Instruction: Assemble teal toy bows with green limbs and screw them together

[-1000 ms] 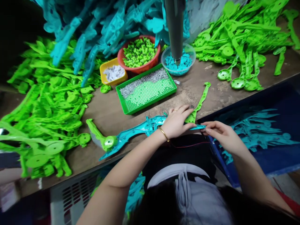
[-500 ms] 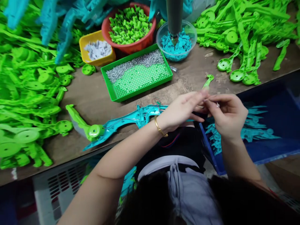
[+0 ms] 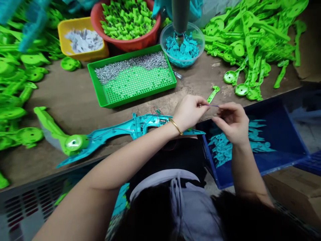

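Note:
My left hand (image 3: 192,112), a gold bangle at its wrist, pinches a thin dark wire (image 3: 213,106) between thumb and forefinger. The wire runs straight across to the curled fingers of my right hand (image 3: 233,122), whose thumb stands apart below; the exact grip there is partly hidden. Beneath my left forearm lies a long blue plastic toy shell (image 3: 112,132) with thin red wires and a small spring (image 3: 163,121) in it. A green part with a round disc (image 3: 75,143) sits on the shell's left end.
Behind stand a green perforated tray of screws (image 3: 100,98), a yellow tub (image 3: 62,36), a red bowl (image 3: 96,23) and a clear bowl (image 3: 202,42) under a hanging screwdriver (image 3: 180,15). Green parts (image 3: 250,40) pile up right. A blue bin (image 3: 288,144) holds blue pieces.
My hands have drawn apart, and a wire now shows stretched between them. The view has shifted, so the table things appear further left.

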Demonstrator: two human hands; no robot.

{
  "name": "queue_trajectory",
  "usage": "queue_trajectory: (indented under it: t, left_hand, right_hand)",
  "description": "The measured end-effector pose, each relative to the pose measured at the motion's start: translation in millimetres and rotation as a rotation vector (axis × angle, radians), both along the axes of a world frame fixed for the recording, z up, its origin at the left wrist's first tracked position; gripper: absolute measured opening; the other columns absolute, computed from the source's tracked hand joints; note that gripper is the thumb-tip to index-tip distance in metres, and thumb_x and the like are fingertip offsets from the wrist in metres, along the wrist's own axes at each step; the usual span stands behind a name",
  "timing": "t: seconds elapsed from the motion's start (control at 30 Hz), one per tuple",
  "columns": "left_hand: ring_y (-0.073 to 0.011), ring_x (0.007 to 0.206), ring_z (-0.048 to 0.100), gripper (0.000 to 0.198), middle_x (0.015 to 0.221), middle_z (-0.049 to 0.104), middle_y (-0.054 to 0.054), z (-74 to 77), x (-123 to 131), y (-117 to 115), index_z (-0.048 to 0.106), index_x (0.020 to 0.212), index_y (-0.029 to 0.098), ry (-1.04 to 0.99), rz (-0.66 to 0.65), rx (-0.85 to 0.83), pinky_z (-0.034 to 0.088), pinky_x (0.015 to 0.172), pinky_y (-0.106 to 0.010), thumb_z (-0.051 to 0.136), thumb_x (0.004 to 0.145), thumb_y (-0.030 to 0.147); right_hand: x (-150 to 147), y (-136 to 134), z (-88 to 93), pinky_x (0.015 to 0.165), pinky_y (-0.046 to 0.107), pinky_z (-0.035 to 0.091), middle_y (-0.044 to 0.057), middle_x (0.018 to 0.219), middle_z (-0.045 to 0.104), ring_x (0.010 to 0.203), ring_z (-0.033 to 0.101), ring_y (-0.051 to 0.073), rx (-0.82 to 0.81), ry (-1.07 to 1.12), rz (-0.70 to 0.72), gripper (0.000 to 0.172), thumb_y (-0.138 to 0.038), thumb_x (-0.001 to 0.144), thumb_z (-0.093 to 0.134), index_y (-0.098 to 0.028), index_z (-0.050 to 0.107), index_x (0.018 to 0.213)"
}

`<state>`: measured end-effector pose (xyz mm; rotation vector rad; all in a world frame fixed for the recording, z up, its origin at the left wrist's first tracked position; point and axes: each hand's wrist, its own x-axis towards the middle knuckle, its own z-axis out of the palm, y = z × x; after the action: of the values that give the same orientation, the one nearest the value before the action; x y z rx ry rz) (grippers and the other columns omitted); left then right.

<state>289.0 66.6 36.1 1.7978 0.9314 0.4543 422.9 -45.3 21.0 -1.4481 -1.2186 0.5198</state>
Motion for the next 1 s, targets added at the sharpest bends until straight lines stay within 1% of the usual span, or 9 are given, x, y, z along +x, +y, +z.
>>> queue_trajectory:
  t: [0.07, 0.17, 0.3, 0.4, 0.5, 0.6, 0.67, 0.8, 1.0]
  left_hand:
    - [-0.0104, 0.059, 0.052, 0.015, 0.064, 0.066, -0.001, -0.6, 0.8, 1.1, 0.076, 0.082, 0.014, 0.002, -0.002, -0.024, 0.035, 0.054, -0.021, 0.064, 0.079, 0.023]
    - [-0.0087, 0.057, 0.049, 0.012, 0.063, 0.064, 0.001, 0.1, 1.4, 4.1, 0.074, 0.081, 0.012, -0.021, -0.016, -0.102, 0.035, 0.055, -0.02, 0.066, 0.076, 0.019]
    - [-0.0072, 0.058, 0.048, 0.015, 0.069, 0.064, 0.001, -2.0, 3.5, 7.3, 0.071, 0.087, 0.01, -0.119, 0.008, -0.17, 0.037, 0.056, -0.019, 0.069, 0.075, 0.019]
    - [-0.0083, 0.058, 0.05, 0.011, 0.068, 0.064, 0.0, -7.6, 6.7, 7.3, 0.07, 0.083, 0.012, -0.105, 0.046, -0.087, 0.037, 0.056, -0.02, 0.063, 0.081, 0.02]
    - [-0.0123, 0.064, 0.055, 0.014, 0.07, 0.066, -0.002, -12.1, 10.4, 5.1, 0.07, 0.083, 0.014, 0.042, 0.021, 0.122, 0.039, 0.061, -0.023, 0.059, 0.085, 0.022]
    - [-0.0181, 0.076, 0.062, 0.021, 0.082, 0.069, -0.006, -12.9, 13.3, 0.1, 0.069, 0.09, 0.015, 0.223, -0.104, 0.34, 0.042, 0.07, -0.029, 0.05, 0.092, 0.025]
    - [-0.0214, 0.083, 0.064, 0.027, 0.09, 0.069, -0.01, -12.2, 14.0, -4.3, 0.067, 0.097, 0.014, 0.343, -0.174, 0.431, 0.044, 0.073, -0.031, 0.043, 0.096, 0.025]
    - [-0.0245, 0.086, 0.066, 0.029, 0.097, 0.064, -0.013, -12.1, 12.5, -11.9, 0.061, 0.107, 0.012, 0.498, -0.233, 0.529, 0.046, 0.069, -0.033, 0.035, 0.098, 0.022]
    - [-0.0234, 0.083, 0.066, 0.027, 0.097, 0.059, -0.012, -16.6, 10.8, -14.5, 0.06, 0.107, 0.013, 0.523, -0.277, 0.593, 0.047, 0.064, -0.032, 0.035, 0.097, 0.016]
  right_hand:
    - [1.7, -0.5, 0.0, 0.067, 0.026, 0.056, 0.0, 0.088, 0.064, 0.075, 0.064, 0.012, 0.003, 0.004, -0.031, 0.018, -0.025, 0.078, 0.071, -0.025, 0.067, 0.096]
    - [5.8, 2.5, -4.4, 0.065, 0.027, 0.058, -0.001, 0.083, 0.068, 0.069, 0.067, 0.012, -0.023, 0.177, -0.058, 0.012, -0.026, 0.083, 0.066, -0.025, 0.068, 0.095]
    - [14.5, 12.9, -12.1, 0.065, 0.03, 0.061, -0.002, 0.08, 0.072, 0.067, 0.069, 0.014, -0.094, 0.436, -0.053, 0.018, -0.03, 0.078, 0.072, -0.024, 0.065, 0.093]
    - [23.9, 24.3, -15.8, 0.063, 0.03, 0.059, -0.001, 0.08, 0.072, 0.066, 0.069, 0.015, -0.173, 0.478, -0.045, 0.023, -0.034, 0.075, 0.074, -0.022, 0.063, 0.091]
    - [35.5, 37.5, -18.8, 0.06, 0.03, 0.055, 0.001, 0.078, 0.069, 0.064, 0.065, 0.014, -0.241, 0.21, -0.071, 0.019, -0.036, 0.078, 0.069, -0.02, 0.065, 0.088]
    - [45.3, 50.2, -22.1, 0.07, 0.031, 0.052, 0.002, 0.08, 0.066, 0.073, 0.062, 0.015, -0.244, -0.257, -0.095, 0.01, -0.03, 0.08, 0.065, -0.02, 0.066, 0.081]
    - [48.9, 56.6, -24.5, 0.075, 0.032, 0.05, 0.002, 0.082, 0.064, 0.079, 0.06, 0.016, -0.254, -0.442, -0.087, 0.007, -0.027, 0.081, 0.062, -0.02, 0.065, 0.079]
    - [50.1, 62.9, -27.4, 0.075, 0.033, 0.047, 0.003, 0.08, 0.061, 0.079, 0.057, 0.017, -0.291, -0.514, -0.076, 0.009, -0.028, 0.082, 0.06, -0.02, 0.061, 0.077]
    - [49.3, 64.6, -26.8, 0.074, 0.033, 0.046, 0.003, 0.08, 0.061, 0.078, 0.057, 0.017, -0.317, -0.511, -0.055, 0.009, -0.028, 0.082, 0.06, -0.02, 0.061, 0.077]
